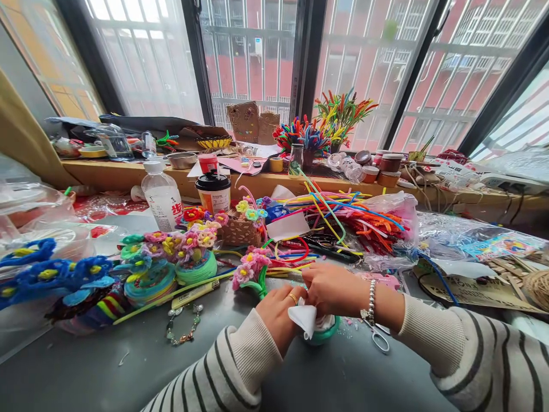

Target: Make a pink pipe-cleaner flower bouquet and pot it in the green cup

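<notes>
Both striped sleeves come in from the near edge of the grey table (128,366). My left hand (278,312) is closed on a small white paper fold (305,319), and my right hand (332,289) pinches it from above, over what looks like a teal round base (328,333), mostly hidden. Small scissors (380,339) lie just beside my right wrist. Pink pipe-cleaner flowers (251,266) stand just beyond my hands.
</notes>
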Demonstrator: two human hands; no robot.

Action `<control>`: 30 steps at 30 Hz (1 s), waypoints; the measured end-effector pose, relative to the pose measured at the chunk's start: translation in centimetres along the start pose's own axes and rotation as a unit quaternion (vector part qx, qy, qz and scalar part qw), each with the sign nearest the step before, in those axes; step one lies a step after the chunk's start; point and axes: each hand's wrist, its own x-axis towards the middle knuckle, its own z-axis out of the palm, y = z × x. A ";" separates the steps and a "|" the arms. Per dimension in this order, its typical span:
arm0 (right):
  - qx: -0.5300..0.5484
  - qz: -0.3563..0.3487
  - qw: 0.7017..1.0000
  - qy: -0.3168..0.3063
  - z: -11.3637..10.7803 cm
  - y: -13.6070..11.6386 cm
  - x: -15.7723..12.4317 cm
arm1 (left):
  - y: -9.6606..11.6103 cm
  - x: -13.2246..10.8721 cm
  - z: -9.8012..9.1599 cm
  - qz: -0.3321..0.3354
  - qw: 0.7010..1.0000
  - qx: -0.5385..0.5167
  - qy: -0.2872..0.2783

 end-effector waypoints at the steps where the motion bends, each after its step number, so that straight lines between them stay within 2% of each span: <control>1: 0.009 -0.011 1.000 0.003 0.0 0.1 -0.2 | 0.2 -0.1 -0.1 -0.003 1.000 0.010 0.000; 4: 0.062 -0.030 0.997 0.032 0.2 0.5 -1.2 | 0.8 -0.2 -0.2 -0.014 0.999 0.028 0.032; 8: 0.138 -0.040 0.988 0.062 0.1 0.6 -2.7 | 1.5 -0.3 0.1 -0.046 0.996 0.002 0.073; 15: 0.181 0.004 0.979 0.091 0.9 0.5 -3.0 | 0.8 -0.6 -1.0 -0.035 0.998 -0.058 0.015; 19: 0.163 -0.004 0.983 0.090 1.2 0.6 -2.6 | 0.5 -0.4 -1.5 -0.029 0.998 -0.048 -0.016; 25: 0.072 -0.020 0.994 0.085 1.0 0.4 -1.8 | -0.3 0.1 -1.4 0.017 0.999 -0.023 -0.037; 30: 0.034 -0.004 0.996 0.081 1.1 0.2 -1.3 | -0.6 0.5 -1.5 0.055 0.998 -0.017 -0.024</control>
